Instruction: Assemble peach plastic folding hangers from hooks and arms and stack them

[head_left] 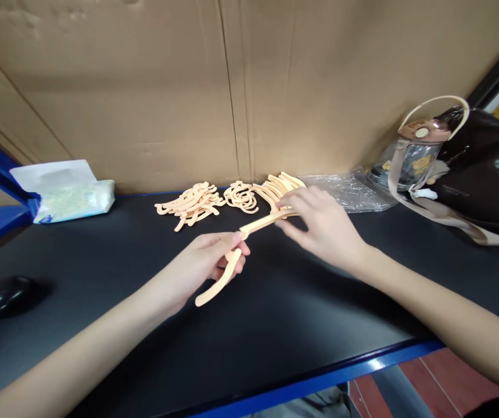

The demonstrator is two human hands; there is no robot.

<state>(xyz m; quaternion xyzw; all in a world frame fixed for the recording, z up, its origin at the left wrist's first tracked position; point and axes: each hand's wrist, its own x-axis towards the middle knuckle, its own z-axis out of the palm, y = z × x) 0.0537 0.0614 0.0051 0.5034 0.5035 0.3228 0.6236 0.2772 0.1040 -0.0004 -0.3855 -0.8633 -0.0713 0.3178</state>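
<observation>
My left hand (223, 255) is closed around a beige plastic piece (218, 287), a curved arm that sticks out below the fingers toward me. From the same grip a straight beige strip (260, 223) runs up and right. At its far end my right hand (319, 223) has its thumb and fingers closed on the strip, just in front of a pile of long curved beige pieces (277, 187). The fingers hide how the parts join. Left of that pile lie small hook-shaped beige pieces (241, 197) and a heap of curved beige arms (194, 203).
On the black tabletop (144, 348), a tissue pack (75, 197) stands at the back left, with a shiny black object (5, 296) nearer. Clear plastic film (354, 190), a strapped bottle (419, 154) and a dark bag (488, 168) are at right. A cardboard wall (144, 87) rises behind.
</observation>
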